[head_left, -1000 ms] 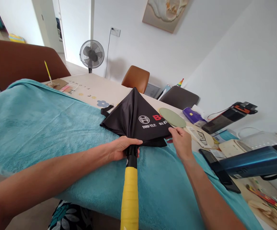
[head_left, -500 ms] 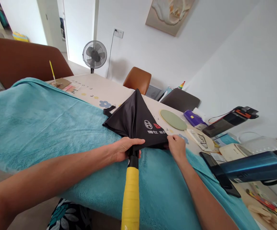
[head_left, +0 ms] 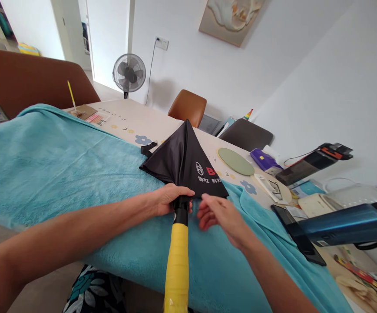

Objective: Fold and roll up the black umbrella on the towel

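Note:
A black folded umbrella (head_left: 178, 156) with white and red printing lies across the teal blanket, its tip pointing away from me. Its yellow-wrapped handle (head_left: 176, 265) comes toward my lap. My left hand (head_left: 170, 199) is closed round the umbrella at the base of the canopy, the thumb across the cloth. Just right of it, my right hand (head_left: 216, 213) is off the fabric, fingers curled loosely and apart, close to the canopy's lower edge. A black strap (head_left: 147, 150) sticks out on the canopy's left side.
The teal blanket (head_left: 61, 174) covers the near side of the table. To the right are a green round mat (head_left: 236, 161), a phone (head_left: 297, 237), a blue bottle (head_left: 348, 225), glasses (head_left: 276, 190) and a purple tissue pack (head_left: 263, 160). A fan (head_left: 129, 73) stands behind.
My right hand has let go of the canopy's right corner and moved left toward the umbrella's shaft. That corner now lies loose. My left hand keeps its hold.

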Available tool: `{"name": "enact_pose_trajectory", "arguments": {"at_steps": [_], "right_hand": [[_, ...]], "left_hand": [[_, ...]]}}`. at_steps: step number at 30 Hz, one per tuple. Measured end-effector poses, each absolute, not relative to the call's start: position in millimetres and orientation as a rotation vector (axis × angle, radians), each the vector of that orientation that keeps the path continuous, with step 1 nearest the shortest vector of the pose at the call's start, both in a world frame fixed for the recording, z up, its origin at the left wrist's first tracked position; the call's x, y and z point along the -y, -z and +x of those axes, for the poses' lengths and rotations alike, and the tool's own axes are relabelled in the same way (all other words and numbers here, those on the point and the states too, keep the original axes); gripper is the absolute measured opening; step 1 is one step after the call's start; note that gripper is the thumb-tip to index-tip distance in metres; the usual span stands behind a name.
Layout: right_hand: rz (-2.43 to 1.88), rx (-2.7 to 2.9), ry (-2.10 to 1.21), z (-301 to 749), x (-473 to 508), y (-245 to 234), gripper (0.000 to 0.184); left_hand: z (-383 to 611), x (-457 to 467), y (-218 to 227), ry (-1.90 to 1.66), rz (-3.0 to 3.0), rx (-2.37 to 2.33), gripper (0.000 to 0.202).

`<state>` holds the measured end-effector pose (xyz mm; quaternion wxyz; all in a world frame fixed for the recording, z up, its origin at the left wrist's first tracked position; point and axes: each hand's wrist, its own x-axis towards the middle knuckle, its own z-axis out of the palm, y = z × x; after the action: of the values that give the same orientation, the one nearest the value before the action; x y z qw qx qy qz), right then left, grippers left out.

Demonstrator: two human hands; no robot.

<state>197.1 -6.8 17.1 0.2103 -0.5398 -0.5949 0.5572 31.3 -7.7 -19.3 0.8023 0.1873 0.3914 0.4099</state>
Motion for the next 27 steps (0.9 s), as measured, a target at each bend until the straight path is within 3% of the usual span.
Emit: {"name": "enact_pose_trajectory", "arguments": {"at_steps": [4, 10, 20, 27], "right_hand": [[-1.358, 1.446, -1.939, 172, 21, -7, 0.037], [-1.3, 1.132, -2.14, 165, 20, -7, 0.027], [-1.362, 0.98, -1.973, 138, 29, -6, 0.007], [-1.493, 1.002, -1.895, 133, 33, -13, 0.009]], "left_hand": [[31, 9, 15, -0.93, 0.415, -0.931, 0.022], [33, 9, 16, -0.944, 0.473, -0.991, 0.024], [27, 6, 12, -0.816, 0.741, -1.132, 0.031], [27, 8, 13, -0.816, 0.947, -1.172, 0.038]]}}
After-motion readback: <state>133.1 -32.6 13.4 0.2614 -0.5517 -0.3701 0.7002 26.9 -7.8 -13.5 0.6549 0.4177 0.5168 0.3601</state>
